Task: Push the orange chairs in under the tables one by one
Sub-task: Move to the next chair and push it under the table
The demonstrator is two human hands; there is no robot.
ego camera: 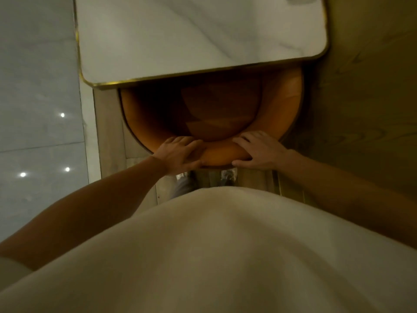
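Under the near edge of the bench (180, 37), in the head view, the orange chair (282, 105) sits partly tucked, with the left hand (180, 153) and right hand (259, 152) each curled around its back rim, so this push looks nearly finished; other chairs are out of sight.

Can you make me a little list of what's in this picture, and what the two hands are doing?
chair: orange chair, round, front part tucked under the table
table: white marble-look table with a gold rim
left hand: grips the chair's curved backrest
right hand: grips the backrest too, a little apart from the left
floor: pale shiny tiles on the left
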